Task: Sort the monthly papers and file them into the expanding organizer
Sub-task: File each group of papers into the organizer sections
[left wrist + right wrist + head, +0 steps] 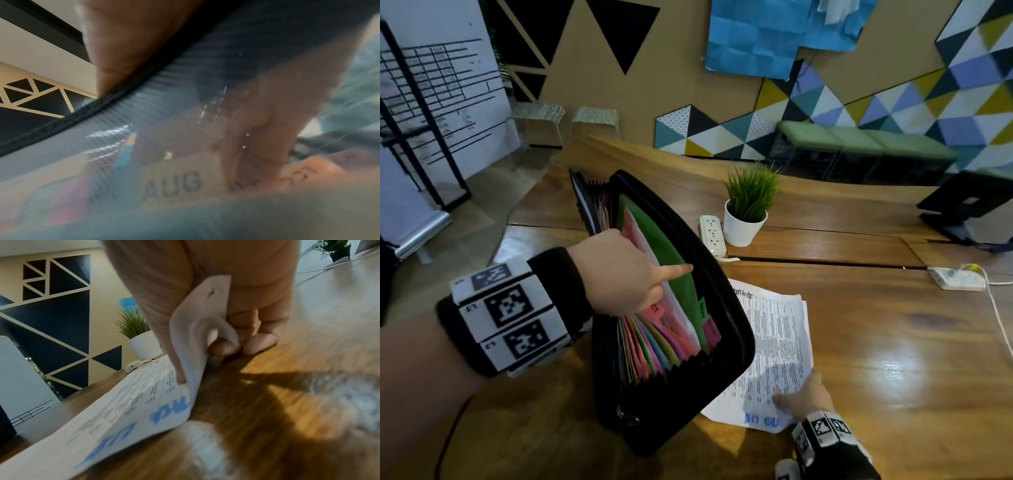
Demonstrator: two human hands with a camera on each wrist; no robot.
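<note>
- The black file organizer (674,387) stands open on the wooden table (893,329), near the left side of the scene.
- Many colored pockets (654,346) show inside it, with small month tabs on them.
- The left hand (619,274) reaches into the organizer from the left. Its first finger points straight out at the green pocket (671,240). The other fingers dip down among the pockets.
- In the left wrist view, the fingers (257,146) press between the tabs, just beside a tab that says AUG (172,185).
- The papers (774,342) lie flat on the table, just to the right of the organizer and partly tucked under its edge.
- The right hand (804,397) is at the near corner of the papers. In the right wrist view, the thumb and fingers pinch that corner (197,340) and curl it up off the table.
- The step now looks like this: one hand is holding a pocket open, and the other is picking up a sheet.
- Next, the sheet likely needs to be lifted free and slid down into the open pocket that matches its month.
- The sheet is thin and floppy, so it could bend or catch on the tabs.
</note>
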